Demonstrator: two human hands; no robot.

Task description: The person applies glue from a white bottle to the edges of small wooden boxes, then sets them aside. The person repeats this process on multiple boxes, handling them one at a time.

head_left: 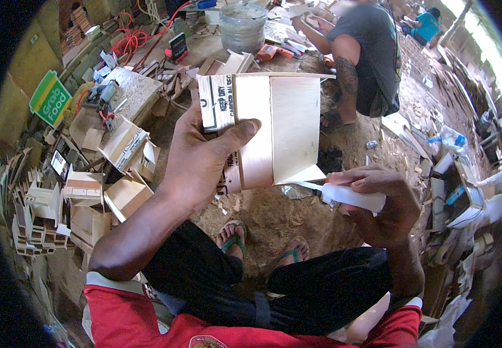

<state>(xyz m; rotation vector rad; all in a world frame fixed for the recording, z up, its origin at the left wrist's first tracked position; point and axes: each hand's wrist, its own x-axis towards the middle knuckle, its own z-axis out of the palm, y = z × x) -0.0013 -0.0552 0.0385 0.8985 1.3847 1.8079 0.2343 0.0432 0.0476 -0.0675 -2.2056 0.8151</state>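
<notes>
My left hand [196, 153] grips a small pale plywood box [295, 130] up in front of me, its thumb pressed on a side panel with dark printed marks. A thin, wider panel runs along the box's top edge, and a small pointed flap juts out at its lower right corner. My right hand [393, 203] is closed around a small white squeeze bottle [358, 198] with a thin nozzle. The bottle lies tilted, its tip pointing left at the box's lower right corner; whether it touches the wood I cannot tell.
Several similar wooden boxes [83, 187] are piled at my left. Beyond them a low wooden table [132, 87] bears a power tool and red-handled pliers [109, 120]. A red cable [129, 39], a clear tub [243, 28] and a crouching person [370, 52] are farther off. Wood scraps line the right.
</notes>
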